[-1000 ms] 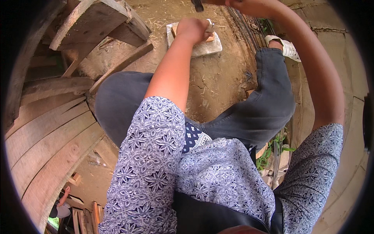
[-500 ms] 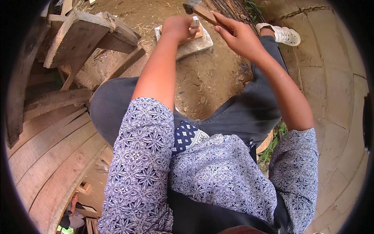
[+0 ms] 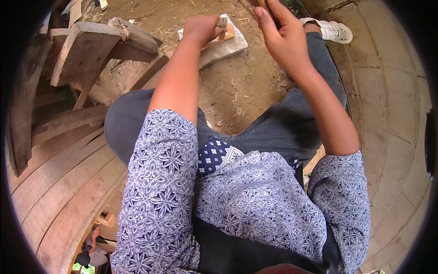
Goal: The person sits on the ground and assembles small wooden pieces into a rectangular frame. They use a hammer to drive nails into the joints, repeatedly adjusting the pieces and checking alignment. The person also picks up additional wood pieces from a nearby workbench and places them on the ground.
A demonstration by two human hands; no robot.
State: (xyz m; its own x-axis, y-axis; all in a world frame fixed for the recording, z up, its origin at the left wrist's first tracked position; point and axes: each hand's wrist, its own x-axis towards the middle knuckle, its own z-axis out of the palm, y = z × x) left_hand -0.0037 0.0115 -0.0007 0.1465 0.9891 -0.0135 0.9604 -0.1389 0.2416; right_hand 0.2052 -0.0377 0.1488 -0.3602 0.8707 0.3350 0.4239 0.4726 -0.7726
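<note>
Bare dirt ground; left hand [image 3: 203, 28] grips small wood piece [image 3: 222, 28] on flat pale stone [image 3: 228, 45].

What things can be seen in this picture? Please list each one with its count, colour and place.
stone slab: one, pale grey, on the dirt ahead of the knees
wood piece: one, light brown, on the slab under the left hand
wooden frame: one, weathered grey, upper left
planks: several, brown, along the left side
dirt ground: brown, centre
paving: beige, right side
shoe: one, white, top right
trousers: dark grey, on both legs
shirt: blue and white pattern, lower centre
left hand: closed on the wood piece
right hand: raised at the top edge, gripping something mostly out of view
</note>
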